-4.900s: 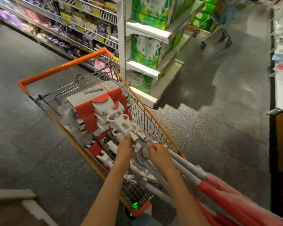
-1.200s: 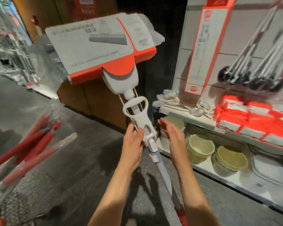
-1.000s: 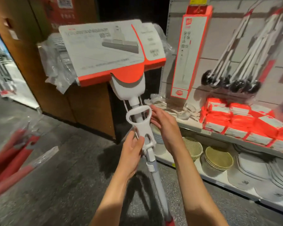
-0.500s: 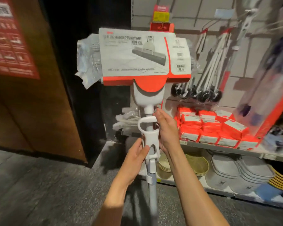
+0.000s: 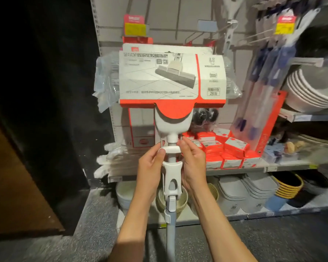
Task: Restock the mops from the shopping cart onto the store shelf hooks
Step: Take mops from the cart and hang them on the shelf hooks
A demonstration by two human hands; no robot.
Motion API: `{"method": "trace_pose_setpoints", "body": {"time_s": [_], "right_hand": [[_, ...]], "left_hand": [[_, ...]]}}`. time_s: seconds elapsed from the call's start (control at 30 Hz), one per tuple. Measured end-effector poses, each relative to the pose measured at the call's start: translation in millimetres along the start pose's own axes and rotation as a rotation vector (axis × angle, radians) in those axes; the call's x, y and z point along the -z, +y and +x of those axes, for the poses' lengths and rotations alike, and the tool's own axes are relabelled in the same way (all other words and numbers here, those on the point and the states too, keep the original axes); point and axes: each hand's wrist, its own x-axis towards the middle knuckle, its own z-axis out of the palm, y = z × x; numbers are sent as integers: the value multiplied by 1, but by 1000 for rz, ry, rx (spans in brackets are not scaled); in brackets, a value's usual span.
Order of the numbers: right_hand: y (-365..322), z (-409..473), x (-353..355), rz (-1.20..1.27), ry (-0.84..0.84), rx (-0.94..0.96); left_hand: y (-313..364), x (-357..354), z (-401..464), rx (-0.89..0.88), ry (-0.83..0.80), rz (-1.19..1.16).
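A sponge mop with a white plastic head and pale grey pole (image 5: 171, 188) stands upright, head uppermost, in front of a store shelf unit. Its head is covered by a white and red cardboard sleeve (image 5: 171, 76) printed with a picture of the mop, with clear plastic wrap (image 5: 104, 80) sticking out at both ends.

Both hands hold the mop just below the head. The left hand (image 5: 150, 173) curls around the left side of the white squeeze handle, thumb pressed on the handle's top loop. The right hand (image 5: 194, 167) wraps the right side of the same handle, fingertips pinching at the collar under the head.

Behind the mop, a grey back panel (image 5: 178, 19) carries metal hooks (image 5: 257, 35) with red and yellow price tags (image 5: 134, 25). More long-handled cleaning tools in blue and clear packaging (image 5: 269, 72) hang to the right. Small red and white boxes (image 5: 227, 148) are stacked on the shelf (image 5: 282, 165) behind the hands. Lower down sit woven baskets (image 5: 290, 186), pale trays (image 5: 233, 188) and round bowls (image 5: 171, 203). Grey dishes (image 5: 311, 87) are stacked on an upper right shelf.
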Motion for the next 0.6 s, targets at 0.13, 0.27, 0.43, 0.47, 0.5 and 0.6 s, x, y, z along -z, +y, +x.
{"method": "trace_pose_setpoints", "body": {"time_s": [0.13, 0.27, 0.43, 0.47, 0.5, 0.6], "right_hand": [[-14, 33, 26, -24, 101, 36], [-45, 67, 58, -79, 95, 135], [-96, 111, 103, -175, -8, 178], [-104, 122, 113, -181, -28, 160], [-115, 135, 124, -166, -56, 134], [-144, 163, 151, -103, -162, 89]], "left_hand": [[-9, -44, 24, 38, -54, -154], [-18, -99, 47, 58, -45, -266], [-9, -178, 67, 30, -45, -316], [-6, -193, 70, 17, -45, -322], [-3, -211, 75, 1, -48, -321], [7, -255, 91, -28, -51, -339]]}}
